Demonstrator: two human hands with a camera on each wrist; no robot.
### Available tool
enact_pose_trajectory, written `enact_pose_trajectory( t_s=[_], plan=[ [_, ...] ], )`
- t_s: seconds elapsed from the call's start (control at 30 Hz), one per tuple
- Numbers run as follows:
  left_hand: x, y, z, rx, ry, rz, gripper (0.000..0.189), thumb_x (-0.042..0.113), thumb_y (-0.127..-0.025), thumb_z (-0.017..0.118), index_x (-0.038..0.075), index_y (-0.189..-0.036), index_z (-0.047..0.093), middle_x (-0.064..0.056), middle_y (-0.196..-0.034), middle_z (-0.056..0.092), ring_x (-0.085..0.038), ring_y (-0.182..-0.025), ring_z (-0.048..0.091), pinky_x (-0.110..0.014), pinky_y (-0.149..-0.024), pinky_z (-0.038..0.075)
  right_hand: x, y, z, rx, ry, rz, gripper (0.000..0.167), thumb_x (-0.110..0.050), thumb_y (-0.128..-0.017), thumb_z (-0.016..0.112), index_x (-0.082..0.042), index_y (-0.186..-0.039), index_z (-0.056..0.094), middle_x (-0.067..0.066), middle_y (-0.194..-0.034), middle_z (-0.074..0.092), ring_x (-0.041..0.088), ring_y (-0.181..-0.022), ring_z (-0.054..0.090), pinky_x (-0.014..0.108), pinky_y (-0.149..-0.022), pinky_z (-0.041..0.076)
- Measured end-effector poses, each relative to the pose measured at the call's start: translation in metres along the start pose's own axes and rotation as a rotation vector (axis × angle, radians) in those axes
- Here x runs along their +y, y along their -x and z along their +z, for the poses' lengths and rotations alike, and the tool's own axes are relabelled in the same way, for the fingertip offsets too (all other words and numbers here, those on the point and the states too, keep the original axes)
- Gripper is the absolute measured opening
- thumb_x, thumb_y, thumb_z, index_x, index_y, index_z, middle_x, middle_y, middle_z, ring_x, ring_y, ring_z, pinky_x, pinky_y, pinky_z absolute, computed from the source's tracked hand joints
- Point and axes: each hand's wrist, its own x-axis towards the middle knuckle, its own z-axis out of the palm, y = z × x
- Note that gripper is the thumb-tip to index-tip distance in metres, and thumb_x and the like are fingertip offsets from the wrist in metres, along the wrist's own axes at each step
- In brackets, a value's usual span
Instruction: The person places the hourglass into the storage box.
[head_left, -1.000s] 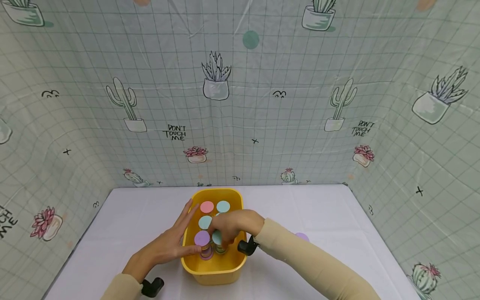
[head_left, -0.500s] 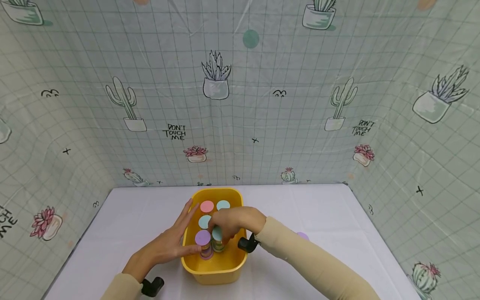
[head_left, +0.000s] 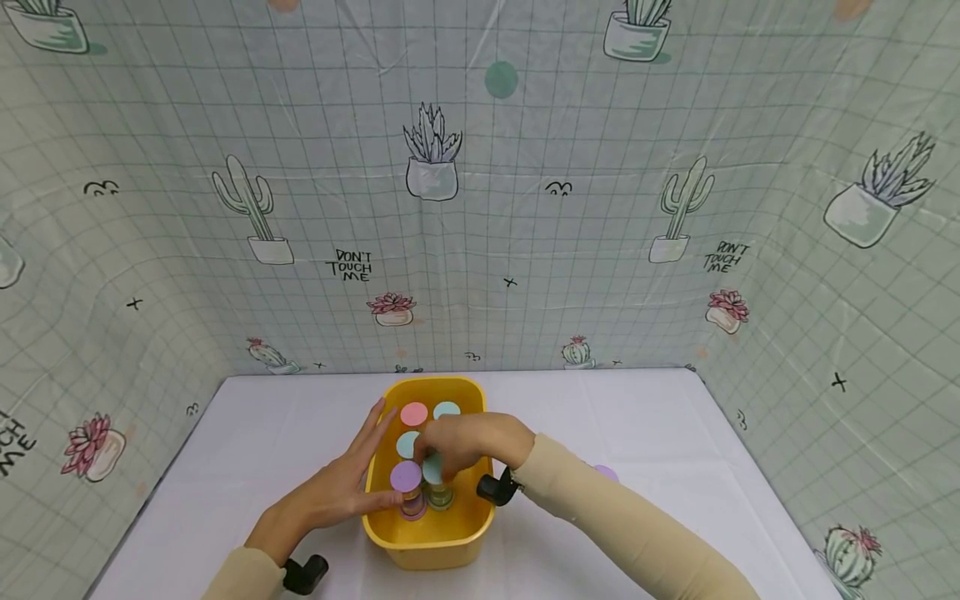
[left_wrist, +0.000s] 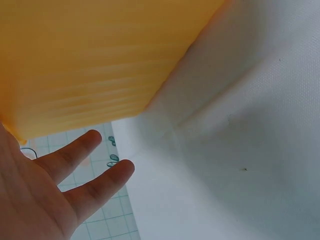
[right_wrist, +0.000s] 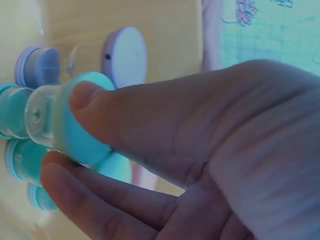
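A yellow plastic bin [head_left: 438, 547] holds several small clear jars with coloured lids, some stacked in twos. My right hand [head_left: 459, 440] reaches inside and pinches a teal-lidded jar [right_wrist: 90, 127] between thumb and fingers, the thumb on the lid. Below that jar is another teal one [right_wrist: 15, 112] in the right wrist view. Close to its left stands a purple-lidded jar [head_left: 406, 477] on top of a purple one. My left hand [head_left: 341, 492] rests along the bin's left side, fingers straight and spread, thumb over the rim by the purple stack.
Farther back in the bin are a pink-lidded jar [head_left: 414, 413] and light-blue-lidded jars [head_left: 446, 411]. A purple round thing [head_left: 605, 472] lies on the white table [head_left: 300, 433], partly hidden behind the right sleeve. Cactus-print cloth [head_left: 465, 250] hangs behind and at both sides.
My right hand has risen slightly, with the teal-lidded jar in its fingers. A light-blue lid beside it has shifted a little left. My left hand stays in place.
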Motion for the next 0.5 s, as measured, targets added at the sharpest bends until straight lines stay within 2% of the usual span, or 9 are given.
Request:
enact_pose_trajectory(
  t_s=[0.1, 0.17, 0.23, 0.37, 0.5],
  plan=[
    [0.000, 0.000, 0.000, 0.003, 0.000, 0.003, 0.110, 0.052, -0.088, 0.072, 0.027, -0.168, 0.000, -0.001, -0.174, -0.016, -0.055, -0.149, 0.029, -0.077, -0.101, 0.042, 0.002, 0.006, -0.006, 0.024, -0.036, -0.010, 0.035, -0.013, -0.091, 0.080, -0.014, -0.125, 0.073, -0.005, -0.124, 0.073, 0.011, -0.117, 0.065, 0.024, -0.101, 0.053],
    [0.000, 0.000, 0.000, 0.001, 0.002, -0.001, 0.110, 0.053, -0.088, 0.071, 0.027, -0.168, 0.000, -0.001, -0.174, -0.017, -0.055, -0.150, 0.029, -0.077, -0.101, 0.042, 0.004, 0.012, -0.011, 0.050, -0.065, -0.023, 0.036, -0.016, -0.092, 0.079, -0.012, -0.127, 0.071, -0.002, -0.127, 0.072, 0.015, -0.123, 0.065, 0.025, -0.103, 0.053],
    [0.000, 0.000, 0.000, -0.002, 0.006, -0.005, 0.110, 0.054, -0.088, 0.071, 0.028, -0.167, 0.000, -0.001, -0.174, -0.017, -0.055, -0.150, 0.028, -0.077, -0.102, 0.042, 0.008, 0.019, -0.015, 0.082, -0.109, -0.050, 0.038, -0.016, -0.094, 0.077, -0.009, -0.130, 0.070, 0.002, -0.129, 0.072, 0.019, -0.124, 0.065, 0.026, -0.102, 0.053],
    [-0.001, -0.001, 0.000, -0.005, 0.008, -0.017, 0.110, 0.055, -0.088, 0.070, 0.029, -0.167, -0.001, 0.000, -0.174, -0.017, -0.055, -0.151, 0.027, -0.078, -0.102, 0.040, 0.020, 0.038, -0.021, 0.164, -0.246, -0.089, 0.038, -0.015, -0.097, 0.072, -0.006, -0.133, 0.068, 0.008, -0.134, 0.070, 0.022, -0.117, 0.069, 0.026, -0.096, 0.057],
    [0.000, -0.001, 0.001, -0.004, 0.002, -0.028, 0.111, 0.055, -0.087, 0.070, 0.028, -0.167, 0.000, 0.001, -0.174, -0.018, -0.053, -0.152, 0.026, -0.078, -0.103, 0.040, 0.036, 0.061, -0.020, 0.271, -0.320, -0.080, 0.038, -0.021, -0.099, 0.069, -0.008, -0.135, 0.066, 0.009, -0.136, 0.068, 0.027, -0.118, 0.068, 0.031, -0.094, 0.059]
  ],
)
